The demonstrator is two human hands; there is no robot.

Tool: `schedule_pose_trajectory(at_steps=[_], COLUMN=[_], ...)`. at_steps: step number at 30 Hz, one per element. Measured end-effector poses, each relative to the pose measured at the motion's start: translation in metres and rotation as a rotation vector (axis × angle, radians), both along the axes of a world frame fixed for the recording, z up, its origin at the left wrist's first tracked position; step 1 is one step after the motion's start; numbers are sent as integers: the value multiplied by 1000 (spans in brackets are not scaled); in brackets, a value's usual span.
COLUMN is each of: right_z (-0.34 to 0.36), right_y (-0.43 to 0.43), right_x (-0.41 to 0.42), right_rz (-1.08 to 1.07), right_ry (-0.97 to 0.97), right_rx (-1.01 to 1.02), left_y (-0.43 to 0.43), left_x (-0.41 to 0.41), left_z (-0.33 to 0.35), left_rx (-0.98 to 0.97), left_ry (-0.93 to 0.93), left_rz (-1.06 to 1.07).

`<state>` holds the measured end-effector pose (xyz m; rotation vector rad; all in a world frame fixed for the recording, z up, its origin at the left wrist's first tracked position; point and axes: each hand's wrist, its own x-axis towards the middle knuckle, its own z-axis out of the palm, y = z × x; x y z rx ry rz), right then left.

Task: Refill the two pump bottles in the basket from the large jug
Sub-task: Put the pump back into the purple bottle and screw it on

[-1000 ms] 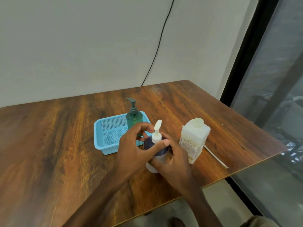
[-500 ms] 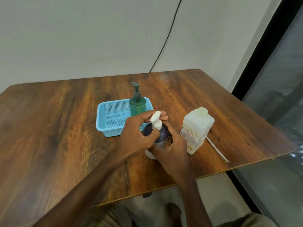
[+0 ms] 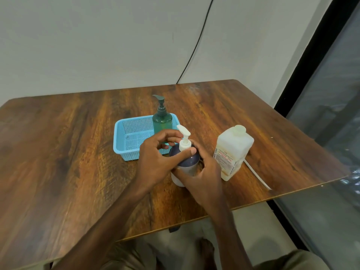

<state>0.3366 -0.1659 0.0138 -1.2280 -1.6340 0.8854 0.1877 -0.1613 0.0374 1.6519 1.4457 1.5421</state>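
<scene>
Now left hand (image 3: 155,162) grips white pump (image 3: 184,140)

We see a brown wood-grain desk (image 3: 68,162). Behind its far edge a thin black cable (image 3: 198,41) climbs the pale wall (image 3: 78,45); right of it stands a dark-framed glass window (image 3: 335,114).

Wooden table (image 3: 58,162) — on it a blue basket (image 3: 126,152), a bottle (image 3: 188,161), a jug (image 3: 231,152) — and a thin white tube (image 3: 257,176).

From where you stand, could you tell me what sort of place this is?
Likely a plain room, home or office: a wooden table against a bare wall, a large window beside it.
</scene>
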Motion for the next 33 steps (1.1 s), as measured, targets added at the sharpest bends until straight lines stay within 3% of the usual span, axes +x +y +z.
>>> schedule_pose_trajectory(at_steps=[8,14,17,27,33], right_z=[0,-1,-2,2,2], right_y=[0,1,1,3,3], right_x=[-1,-1,-1,3,4], right_rz=[4,-1,-6,38,21], right_ry=[32,6,0,5,-7], right_rx=[3,10,1,-8,-47], left_y=[-3,-5,0,20,22], left_x=[-2,13,11,-22,-27], left_z=[-4,-5,-5,19,23], left_rx=[-16,102,131,8,10], left_ry=[47,155,135,255,304], left_rz=[-135,158,185,-256,-272])
